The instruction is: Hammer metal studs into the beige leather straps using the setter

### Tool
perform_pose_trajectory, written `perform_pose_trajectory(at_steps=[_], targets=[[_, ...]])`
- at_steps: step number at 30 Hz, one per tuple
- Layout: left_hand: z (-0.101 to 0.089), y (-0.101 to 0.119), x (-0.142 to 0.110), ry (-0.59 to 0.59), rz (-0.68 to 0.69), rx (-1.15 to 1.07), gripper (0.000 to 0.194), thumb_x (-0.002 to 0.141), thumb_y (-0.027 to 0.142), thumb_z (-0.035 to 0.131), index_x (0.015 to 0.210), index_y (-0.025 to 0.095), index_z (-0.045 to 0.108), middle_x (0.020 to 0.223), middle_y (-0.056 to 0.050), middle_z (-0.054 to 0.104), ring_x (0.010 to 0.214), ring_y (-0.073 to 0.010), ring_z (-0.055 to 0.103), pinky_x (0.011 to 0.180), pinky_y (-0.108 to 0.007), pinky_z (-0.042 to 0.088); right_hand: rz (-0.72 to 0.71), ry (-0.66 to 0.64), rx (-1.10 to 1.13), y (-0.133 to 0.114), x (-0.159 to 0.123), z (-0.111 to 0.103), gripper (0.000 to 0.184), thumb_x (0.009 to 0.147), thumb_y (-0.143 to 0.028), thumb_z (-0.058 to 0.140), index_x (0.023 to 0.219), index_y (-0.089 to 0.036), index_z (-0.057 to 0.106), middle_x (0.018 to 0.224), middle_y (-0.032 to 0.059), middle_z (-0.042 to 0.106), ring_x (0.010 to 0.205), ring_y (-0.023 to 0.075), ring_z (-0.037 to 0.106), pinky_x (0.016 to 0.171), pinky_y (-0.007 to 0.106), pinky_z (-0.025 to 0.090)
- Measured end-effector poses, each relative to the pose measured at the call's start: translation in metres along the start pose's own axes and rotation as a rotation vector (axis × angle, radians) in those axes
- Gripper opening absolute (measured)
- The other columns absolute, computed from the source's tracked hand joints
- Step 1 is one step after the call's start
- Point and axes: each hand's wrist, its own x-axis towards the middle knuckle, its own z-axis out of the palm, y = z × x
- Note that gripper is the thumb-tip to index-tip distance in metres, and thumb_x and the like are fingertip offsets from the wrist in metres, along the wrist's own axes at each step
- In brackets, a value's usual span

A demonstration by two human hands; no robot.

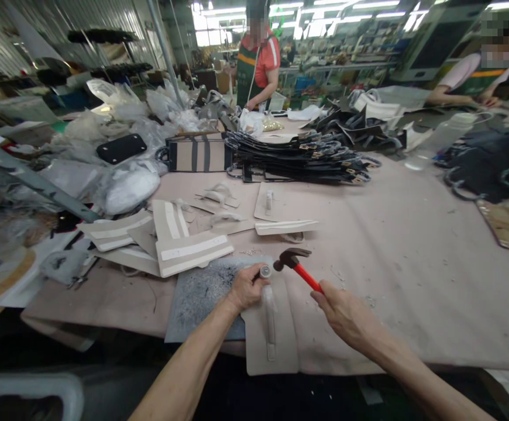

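My right hand (336, 307) is closed round the red handle of a claw hammer (296, 260); its dark head hangs just right of an upright metal punch (265, 271), apart from it. My left hand (248, 286) grips that punch, and only its round top shows. Under the punch lies a beige bag panel (281, 345) with a strap handle (271, 321) running down it, its near end reaching over the table edge. The punch's lower tip is hidden by my fingers. Left of the panel, a scuffed grey board (202, 292) lies beneath my left forearm.
Beige panels with white strips (193, 254) are piled to the left. More handled panels (267, 202) lie ahead, before a stack of black bag parts (298, 155). Small metal bits (371, 301) are scattered on the table (412, 251). Two people (258, 64) work across the table.
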Motion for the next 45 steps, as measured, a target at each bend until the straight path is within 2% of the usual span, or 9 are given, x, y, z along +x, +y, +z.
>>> perform_pose_trajectory(at_steps=[3, 6, 9, 14, 19, 24, 29, 36, 45], targets=[[0.000, 0.000, 0.001, -0.003, 0.004, -0.016, 0.013, 0.082, 0.021, 0.062, 0.093, 0.018, 0.067, 0.079, -0.001, 0.064, 0.074, -0.0163, 0.058, 0.073, -0.027, 0.044, 0.074, -0.037, 0.022, 0.023, 0.005, 0.024, 0.027, 0.103, -0.035, 0.031, 0.088, -0.019, 0.048, 0.070, 0.0044, 0.059, 0.063, 0.0186, 0.052, 0.061, 0.030, 0.032], [-0.001, 0.000, 0.001, 0.001, -0.007, -0.053, 0.011, 0.081, 0.021, 0.063, 0.090, 0.018, 0.067, 0.077, 0.000, 0.063, 0.073, -0.0153, 0.057, 0.072, -0.026, 0.044, 0.004, 0.150, -0.076, 0.019, 0.004, 0.040, 0.026, 0.101, -0.032, 0.036, 0.107, -0.013, 0.053, 0.094, 0.0133, 0.062, 0.080, 0.0247, 0.058, 0.069, 0.035, 0.041], [-0.001, 0.002, 0.002, 0.001, -0.031, -0.097, 0.007, 0.080, 0.022, 0.064, 0.085, 0.018, 0.066, 0.075, 0.001, 0.061, 0.072, -0.0145, 0.055, 0.070, -0.025, 0.044, -0.363, 0.370, -0.071, -0.017, 0.001, 0.040, 0.041, 0.096, -0.018, 0.042, 0.137, -0.014, 0.042, 0.135, 0.0186, 0.049, 0.116, 0.0292, 0.051, 0.093, 0.042, 0.045], [0.006, 0.002, 0.007, 0.088, -0.201, -0.369, 0.019, 0.064, 0.022, 0.077, 0.079, 0.017, 0.066, 0.071, 0.003, 0.061, 0.066, -0.0122, 0.055, 0.066, -0.024, 0.045, -0.781, 0.153, -0.164, -0.070, 0.005, 0.045, 0.029, 0.086, -0.005, 0.046, 0.107, -0.019, 0.058, 0.141, 0.0119, 0.045, 0.110, 0.0249, 0.050, 0.090, 0.039, 0.047], [0.004, 0.007, 0.021, 0.387, -0.321, -0.525, 0.034, 0.060, 0.029, 0.084, 0.088, 0.015, 0.069, 0.079, -0.001, 0.071, 0.070, -0.0140, 0.063, 0.065, -0.024, 0.050, -0.739, 0.241, -0.380, -0.079, 0.008, 0.051, 0.019, 0.086, -0.005, 0.047, 0.092, -0.018, 0.060, 0.120, 0.0111, 0.057, 0.094, 0.0257, 0.052, 0.082, 0.042, 0.046], [-0.043, 0.057, 0.032, 0.629, -0.100, -0.504, 0.035, 0.066, 0.031, 0.085, 0.093, 0.015, 0.069, 0.083, -0.002, 0.074, 0.074, -0.0140, 0.066, 0.070, -0.024, 0.054, -0.574, 0.297, -0.479, -0.093, -0.004, 0.022, 0.014, 0.088, -0.011, 0.049, 0.087, -0.016, 0.063, 0.092, 0.0146, 0.063, 0.086, 0.0294, 0.056, 0.078, 0.044, 0.044], [-0.064, 0.090, 0.021, 0.506, 0.037, -0.427, 0.035, 0.068, 0.029, 0.085, 0.096, 0.018, 0.068, 0.085, -0.002, 0.075, 0.078, -0.0164, 0.069, 0.073, -0.027, 0.057, -0.207, 0.178, -0.256, -0.105, -0.009, 0.015, 0.031, 0.100, -0.038, 0.042, 0.105, -0.013, 0.060, 0.082, 0.0155, 0.069, 0.075, 0.0310, 0.066, 0.070, 0.043, 0.047], [-0.010, 0.030, 0.000, 0.300, -0.165, -0.385, 0.023, 0.070, 0.025, 0.077, 0.090, 0.017, 0.068, 0.084, -0.002, 0.073, 0.079, -0.0163, 0.067, 0.076, -0.027, 0.053, -0.068, 0.123, -0.081, -0.118, -0.015, 0.050, 0.031, 0.103, -0.041, 0.034, 0.110, -0.021, 0.055, 0.079, 0.0084, 0.073, 0.073, 0.0284, 0.071, 0.062, 0.035, 0.047], [-0.009, -0.009, -0.007, 0.258, -0.212, -0.395, 0.035, 0.079, 0.036, 0.073, 0.107, 0.017, 0.063, 0.096, -0.008, 0.075, 0.089, -0.0223, 0.072, 0.084, -0.034, 0.056, -0.006, 0.030, -0.009, -0.136, -0.023, 0.059, 0.042, 0.102, -0.051, 0.033, 0.107, -0.018, 0.057, 0.079, 0.0133, 0.073, 0.074, 0.0323, 0.072, 0.065, 0.039, 0.049]])
